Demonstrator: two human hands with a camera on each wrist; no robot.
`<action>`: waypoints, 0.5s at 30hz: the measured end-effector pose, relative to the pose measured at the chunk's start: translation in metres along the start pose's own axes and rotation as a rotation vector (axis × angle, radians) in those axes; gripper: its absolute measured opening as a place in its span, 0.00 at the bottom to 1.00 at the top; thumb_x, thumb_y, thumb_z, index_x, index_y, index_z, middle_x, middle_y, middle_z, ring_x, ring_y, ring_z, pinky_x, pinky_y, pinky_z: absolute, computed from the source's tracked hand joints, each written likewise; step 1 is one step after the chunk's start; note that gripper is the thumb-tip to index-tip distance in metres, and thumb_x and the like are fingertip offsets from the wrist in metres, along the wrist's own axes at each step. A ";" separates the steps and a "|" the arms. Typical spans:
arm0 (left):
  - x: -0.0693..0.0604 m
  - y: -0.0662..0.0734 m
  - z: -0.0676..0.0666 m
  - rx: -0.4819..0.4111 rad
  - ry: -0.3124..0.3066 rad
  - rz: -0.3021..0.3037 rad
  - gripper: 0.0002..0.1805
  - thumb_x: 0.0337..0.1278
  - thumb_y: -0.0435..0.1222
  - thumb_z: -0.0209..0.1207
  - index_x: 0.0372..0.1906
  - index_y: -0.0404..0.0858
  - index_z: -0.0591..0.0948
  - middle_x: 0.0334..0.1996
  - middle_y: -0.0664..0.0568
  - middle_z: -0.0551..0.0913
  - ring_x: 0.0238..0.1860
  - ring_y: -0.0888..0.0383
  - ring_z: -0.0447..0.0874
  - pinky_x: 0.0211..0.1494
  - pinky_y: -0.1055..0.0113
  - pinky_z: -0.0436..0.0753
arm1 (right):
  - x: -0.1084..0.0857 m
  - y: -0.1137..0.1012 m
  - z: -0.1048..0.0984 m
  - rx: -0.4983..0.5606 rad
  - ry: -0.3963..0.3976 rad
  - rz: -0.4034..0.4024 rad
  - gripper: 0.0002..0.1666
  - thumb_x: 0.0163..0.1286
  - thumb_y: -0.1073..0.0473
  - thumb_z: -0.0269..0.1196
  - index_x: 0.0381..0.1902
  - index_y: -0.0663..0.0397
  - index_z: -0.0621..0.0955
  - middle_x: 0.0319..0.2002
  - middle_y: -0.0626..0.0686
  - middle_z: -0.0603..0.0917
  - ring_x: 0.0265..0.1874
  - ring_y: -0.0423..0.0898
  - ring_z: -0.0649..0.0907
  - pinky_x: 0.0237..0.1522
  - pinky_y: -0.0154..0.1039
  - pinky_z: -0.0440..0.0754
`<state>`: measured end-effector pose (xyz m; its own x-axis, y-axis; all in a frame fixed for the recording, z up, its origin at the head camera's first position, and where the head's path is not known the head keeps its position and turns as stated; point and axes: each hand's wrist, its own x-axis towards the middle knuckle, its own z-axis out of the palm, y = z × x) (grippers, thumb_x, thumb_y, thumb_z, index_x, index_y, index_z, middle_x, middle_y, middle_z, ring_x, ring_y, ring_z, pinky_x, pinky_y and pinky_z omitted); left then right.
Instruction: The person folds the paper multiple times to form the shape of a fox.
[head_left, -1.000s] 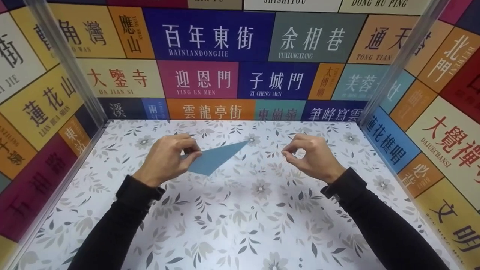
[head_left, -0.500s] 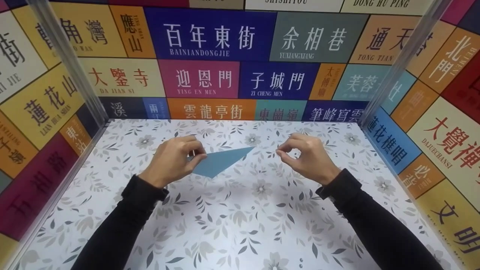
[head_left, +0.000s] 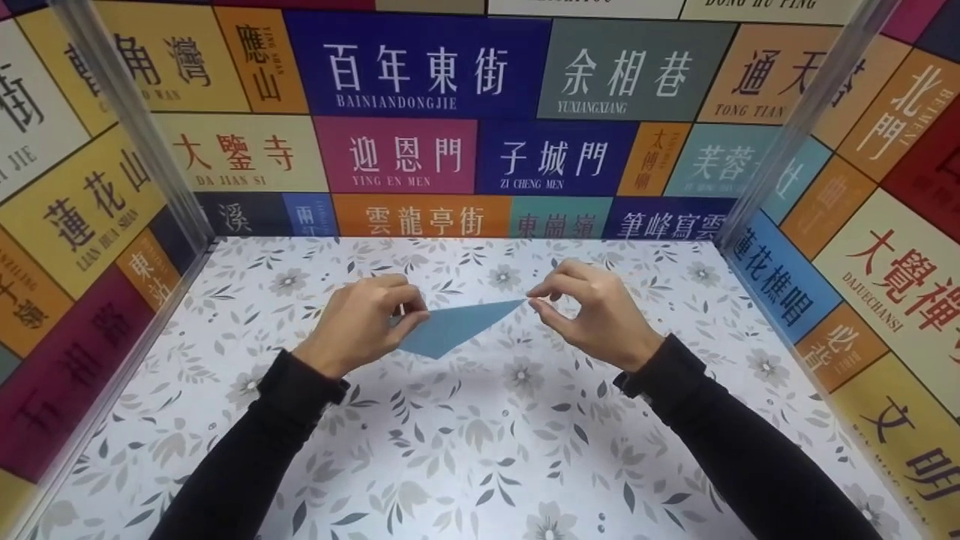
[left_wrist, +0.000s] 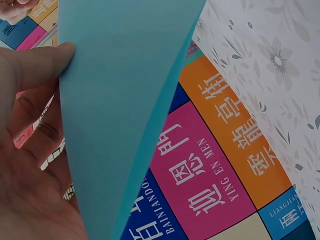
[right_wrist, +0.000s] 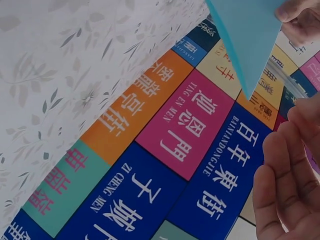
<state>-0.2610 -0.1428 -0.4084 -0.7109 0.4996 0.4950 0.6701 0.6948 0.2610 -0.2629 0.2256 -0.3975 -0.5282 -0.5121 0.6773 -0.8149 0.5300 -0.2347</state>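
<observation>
Left hand (head_left: 364, 322) grips the paper (head_left: 465, 324) – thumb on the near face, the fingers behind it. A firm pinch, the thumb pressed at the sheet's edge in the left wrist view. Paper is blue, tapering to a point on the side away from this hand, with a brighter strip along one long edge in both wrist views. A lower corner hangs toward the person; cannot tell whether it touches the table.

Right hand (head_left: 600, 315) at the paper's pointed end, thumb and forefinger curved toward each other with only a narrow gap. The head view puts the fingertips just beside the point; the right wrist view shows the paper's tip apart from the fingers. Nothing held here.

Dark sleeves come up from the near side of the paper, the left sleeve (head_left: 232, 450) and the right sleeve (head_left: 765, 450) ending in thick black cuffs.

Below and around the paper: a white table (head_left: 480, 465), printed with grey leaves and pale flowers.

Beyond the paper: a back wall (head_left: 418, 67) of coloured name blocks – blue, pink, orange, teal – in Chinese characters and Latin letters. Clear posts at its two corners, one to either side of the paper. Similar blocks cover the side walls.
</observation>
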 end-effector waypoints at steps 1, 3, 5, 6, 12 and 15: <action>0.001 0.001 0.001 -0.001 -0.002 0.000 0.04 0.75 0.39 0.78 0.41 0.45 0.94 0.38 0.53 0.94 0.39 0.51 0.95 0.41 0.56 0.93 | 0.001 -0.002 0.001 -0.002 0.000 -0.003 0.08 0.72 0.66 0.81 0.47 0.53 0.95 0.40 0.55 0.92 0.41 0.51 0.92 0.47 0.43 0.94; 0.002 0.004 0.002 -0.001 0.001 0.006 0.04 0.75 0.39 0.78 0.41 0.46 0.94 0.38 0.53 0.94 0.39 0.51 0.95 0.41 0.56 0.93 | 0.003 -0.004 0.002 0.005 -0.001 -0.008 0.08 0.72 0.66 0.82 0.47 0.54 0.95 0.41 0.56 0.92 0.42 0.51 0.92 0.48 0.44 0.95; 0.003 0.007 0.004 -0.002 0.003 0.018 0.04 0.75 0.40 0.78 0.41 0.46 0.94 0.38 0.54 0.94 0.40 0.51 0.95 0.41 0.55 0.94 | 0.005 -0.007 0.004 0.006 -0.010 -0.010 0.08 0.73 0.65 0.82 0.48 0.54 0.95 0.41 0.55 0.92 0.43 0.50 0.93 0.49 0.45 0.95; 0.004 0.008 0.005 -0.002 0.004 0.023 0.04 0.75 0.40 0.78 0.41 0.46 0.94 0.38 0.54 0.94 0.40 0.51 0.95 0.41 0.55 0.94 | 0.006 -0.008 0.005 0.007 -0.015 -0.009 0.08 0.73 0.64 0.82 0.48 0.54 0.95 0.42 0.55 0.92 0.44 0.50 0.93 0.50 0.45 0.95; 0.007 0.015 0.008 0.003 0.010 0.048 0.04 0.76 0.41 0.78 0.41 0.46 0.95 0.38 0.55 0.94 0.37 0.54 0.93 0.38 0.57 0.93 | 0.010 -0.013 0.010 -0.019 -0.051 -0.012 0.08 0.77 0.59 0.81 0.51 0.51 0.96 0.44 0.53 0.92 0.47 0.51 0.92 0.55 0.48 0.93; 0.010 0.018 0.010 0.006 0.008 0.058 0.04 0.76 0.41 0.78 0.42 0.47 0.95 0.38 0.55 0.94 0.36 0.55 0.93 0.38 0.57 0.92 | 0.012 -0.015 0.012 -0.027 -0.056 -0.032 0.09 0.77 0.59 0.81 0.51 0.51 0.96 0.45 0.53 0.93 0.49 0.52 0.92 0.57 0.50 0.94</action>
<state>-0.2578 -0.1202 -0.4066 -0.6689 0.5352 0.5159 0.7089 0.6680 0.2263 -0.2601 0.2032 -0.3946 -0.5148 -0.5659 0.6440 -0.8255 0.5300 -0.1942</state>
